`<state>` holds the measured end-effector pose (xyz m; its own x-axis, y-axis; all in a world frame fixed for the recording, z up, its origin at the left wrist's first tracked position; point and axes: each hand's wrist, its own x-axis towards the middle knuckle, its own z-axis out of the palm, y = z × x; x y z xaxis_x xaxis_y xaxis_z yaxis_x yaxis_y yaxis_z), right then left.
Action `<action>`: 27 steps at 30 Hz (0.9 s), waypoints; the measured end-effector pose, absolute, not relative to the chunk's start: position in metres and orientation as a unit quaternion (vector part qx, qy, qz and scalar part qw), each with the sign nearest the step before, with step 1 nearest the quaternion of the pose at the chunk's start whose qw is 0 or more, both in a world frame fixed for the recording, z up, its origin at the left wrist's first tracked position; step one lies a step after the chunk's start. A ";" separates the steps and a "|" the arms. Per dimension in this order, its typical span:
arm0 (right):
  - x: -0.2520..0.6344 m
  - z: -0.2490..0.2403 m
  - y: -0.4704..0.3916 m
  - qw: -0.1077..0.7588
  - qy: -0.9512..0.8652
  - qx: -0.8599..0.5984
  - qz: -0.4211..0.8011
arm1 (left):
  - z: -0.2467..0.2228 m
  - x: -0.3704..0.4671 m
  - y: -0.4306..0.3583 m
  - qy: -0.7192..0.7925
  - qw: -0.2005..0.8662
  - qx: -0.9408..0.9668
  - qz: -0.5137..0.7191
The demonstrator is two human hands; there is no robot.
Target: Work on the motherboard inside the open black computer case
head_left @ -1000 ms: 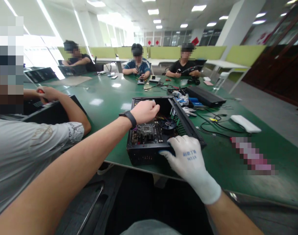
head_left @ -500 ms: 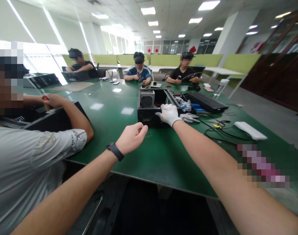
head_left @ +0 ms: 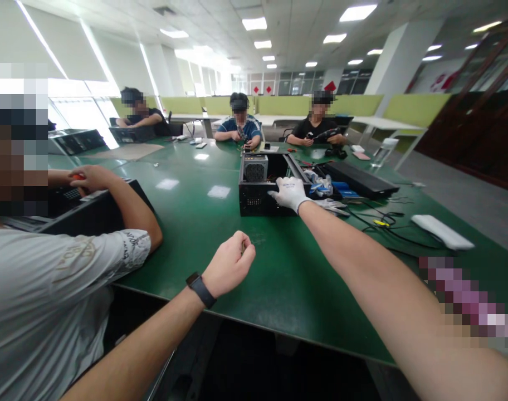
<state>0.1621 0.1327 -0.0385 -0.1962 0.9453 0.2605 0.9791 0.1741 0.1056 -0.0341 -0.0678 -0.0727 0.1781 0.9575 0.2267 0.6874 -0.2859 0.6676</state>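
A black computer case lies open-topped on the green table, and a grey power supply with a round fan grille sits in its left part. My right hand, in a white glove, rests over the case's near edge, its fingers over the rim and its thumb out along the near face. Bare and with a dark watch at the wrist, my left hand is held over the table nearer to me, apart from the case. Its fingers are curled closed; a small bit shows between them, too little to name.
Right of the case lie work gloves, a long black panel, black cables and a white oblong thing. A clear bottle stands farther back. At left, a co-worker's arm leans over another black case. More people sit across the table.
My left hand has moved down toward me, away from the case, and its curled fingers have turned more into view. My right hand stays on the case's edge. The view has shifted slightly.
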 end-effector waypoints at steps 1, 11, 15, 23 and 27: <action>0.162 -0.041 0.129 0.066 -0.762 -0.631 -0.128 | -0.071 -0.034 -0.069 0.560 0.215 0.733 0.321; 0.172 -0.065 0.029 0.083 -0.780 -0.601 -0.157 | -0.021 -0.023 -0.064 0.544 0.153 0.736 0.373; 0.183 -0.068 -0.033 0.099 -0.792 -0.580 -0.165 | -0.003 -0.011 -0.055 0.527 0.092 0.777 0.333; 0.201 -0.069 -0.135 0.113 -0.811 -0.553 -0.154 | -0.012 0.017 -0.027 0.491 0.004 0.870 0.044; 0.206 -0.072 -0.166 0.137 -0.815 -0.545 -0.142 | -0.019 0.036 -0.014 0.467 -0.005 0.882 -0.058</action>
<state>0.2055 -0.1659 -0.0725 -0.3680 0.8500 0.3769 0.9273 0.3652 0.0817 0.0361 -0.0142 -0.0191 0.5566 0.8251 -0.0969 0.8239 -0.5632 -0.0633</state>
